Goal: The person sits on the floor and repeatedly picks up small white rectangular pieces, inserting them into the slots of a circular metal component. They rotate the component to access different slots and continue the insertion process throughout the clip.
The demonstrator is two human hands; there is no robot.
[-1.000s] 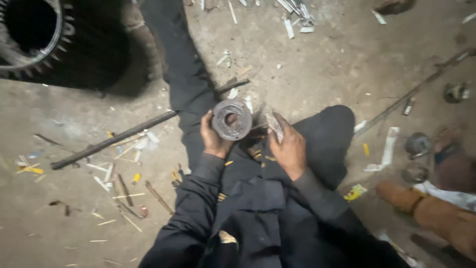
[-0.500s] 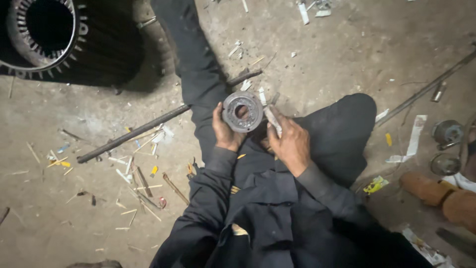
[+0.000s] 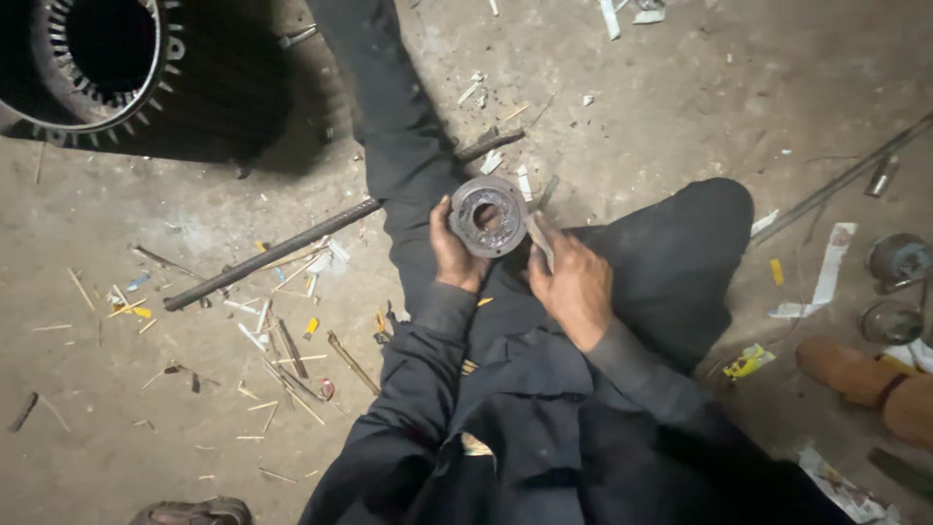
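My left hand (image 3: 455, 255) is curled around the left rim of a round grey metal disc with a central hole (image 3: 488, 216), thumb on the near edge, fingers wrapped behind it, so the grip is closed on that disc. The disc sits up in front of my lap, face toward the camera, above my dark trouser leg (image 3: 389, 126) that stretches out across the floor. My right hand (image 3: 573, 282) is mostly closed, pinching a thin flat pale metal strip (image 3: 537, 238) whose upper end touches the disc's right rim (can't tell exactly how many fingers clamp it, they're partly hidden). Both wrists come out of dark jacket sleeves (image 3: 428, 350). Just behind the disc a long dark steel rod (image 3: 272, 255) lies on the dusty concrete floor (image 3: 680, 107), running diagonally under my leg and coming out again beside the disc at upper right. Top left, well apart from my hands, stands a big dark ring-shaped motor housing with toothed slots around its bore (image 3: 92, 58). Left of my leg the floor has scattered wood-coloured splinters and yellow scraps (image 3: 282, 340). Far right there are two small round metal cups (image 3: 896, 261) and an orange-brown cylinder (image 3: 855, 374), partly cut by the frame edge.
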